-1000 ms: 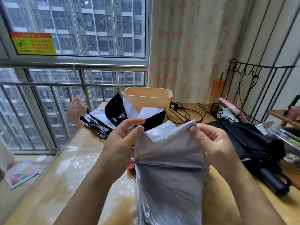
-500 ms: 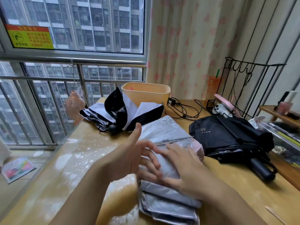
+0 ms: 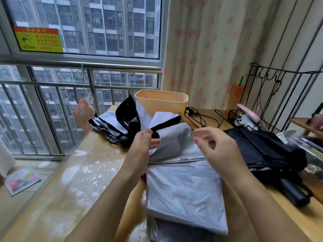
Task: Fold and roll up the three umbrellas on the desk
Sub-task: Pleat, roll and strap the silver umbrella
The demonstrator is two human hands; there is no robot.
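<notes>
**Silver umbrella, part-folded, centre of worktop**

**Location:** The silver umbrella (image 3: 185, 193) lay flat on the worktop (image 3: 83, 175) directly before the person. Its canopy panels were stacked in pleats, and one far panel was raised.

**Hands:** The left hand (image 3: 141, 145) pinched the raised panel's left edge between thumb and fingers. The right hand (image 3: 216, 147), blurred, hovered over the panel's right side with fingers loosely spread and nothing held. Whether it touched the cloth could not be told.

**Handling (judged):** The cloth looked light, thin and limp, probably slick and apt to slide out of its pleats. A straight ridge across the middle suggested stiff ribs beneath. It was best taken by a panel edge or along a rib, then pressed flat. The shaft was hidden under the cloth.

**Adjacent:**
- A black-and-white umbrella (image 3: 129, 119) lay in a loose heap just beyond the raised panel.
- A black umbrella (image 3: 265, 151), loosely gathered, lay just beside on the right, its handle (image 3: 293, 196) toward the near edge.
- Neither was yet rolled.

**Further back:** A peach tub (image 3: 162, 100), cables (image 3: 201, 116), a wire rack (image 3: 279, 84) and a small fan (image 3: 83, 114) stood at the far edge.

**Obstruction (judged):** The two neighbouring umbrellas crowded the space for rolling. The black one's folds could catch the right forearm.
</notes>
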